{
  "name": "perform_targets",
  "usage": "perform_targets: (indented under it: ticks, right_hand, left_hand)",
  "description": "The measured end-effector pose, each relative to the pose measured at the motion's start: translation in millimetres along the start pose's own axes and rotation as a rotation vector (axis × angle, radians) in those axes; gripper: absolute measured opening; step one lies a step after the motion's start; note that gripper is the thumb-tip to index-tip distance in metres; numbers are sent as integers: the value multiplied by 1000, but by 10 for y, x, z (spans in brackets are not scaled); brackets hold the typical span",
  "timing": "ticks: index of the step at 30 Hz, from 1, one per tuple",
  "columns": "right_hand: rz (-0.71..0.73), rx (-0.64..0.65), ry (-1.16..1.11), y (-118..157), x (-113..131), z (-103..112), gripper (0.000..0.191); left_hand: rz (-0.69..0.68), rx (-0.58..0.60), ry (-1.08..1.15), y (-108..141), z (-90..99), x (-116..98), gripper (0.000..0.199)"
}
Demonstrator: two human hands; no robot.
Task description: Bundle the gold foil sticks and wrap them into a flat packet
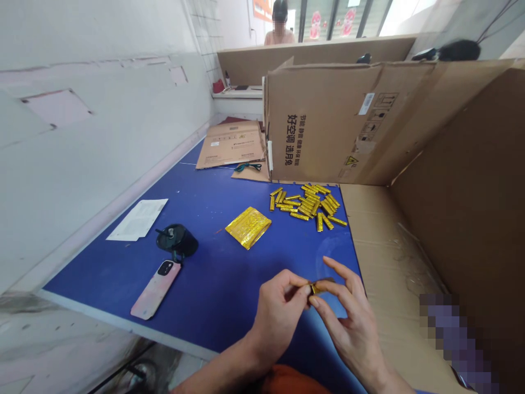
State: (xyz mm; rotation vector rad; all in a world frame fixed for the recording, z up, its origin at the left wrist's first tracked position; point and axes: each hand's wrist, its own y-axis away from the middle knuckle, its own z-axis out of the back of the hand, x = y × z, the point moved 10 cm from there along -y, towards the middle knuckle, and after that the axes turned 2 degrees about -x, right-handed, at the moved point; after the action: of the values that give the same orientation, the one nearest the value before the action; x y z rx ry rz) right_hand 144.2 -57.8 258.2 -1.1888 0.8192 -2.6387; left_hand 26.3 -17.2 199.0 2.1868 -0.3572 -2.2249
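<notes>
Between both hands, above the blue tabletop [213, 279], is a small strip of gold foil wrapper [315, 288]. My left hand [281, 306] pinches one end of it between thumb and forefinger. From the other side, my right hand [348, 312] holds the strip with thumb and fingers, one finger raised away. The fingers cover much of the piece. A pile of small gold-wrapped sticks [309, 202] lies scattered beyond the hands. Left of that pile, a flat stack of gold foil sheets [248, 227] rests on the table.
A dark cup with a straw [178, 241], a pink phone [156, 290] and a white paper [137, 220] lie at the left. Large cardboard [328, 126] stands at the back and right. Flat cardboard [232, 143] lies farther off. A person [280, 24] is behind it.
</notes>
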Motion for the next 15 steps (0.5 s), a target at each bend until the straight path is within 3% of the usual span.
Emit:
perform_targets:
  ticks: [8, 15]
  right_hand:
    - [-33, 28, -31, 7, -54, -38, 13]
    - [-117, 178, -209, 10, -134, -182, 19]
  left_hand:
    - [-187, 25, -45, 51, -23, -126, 12]
    - [-146, 93, 3, 49, -81, -104, 17]
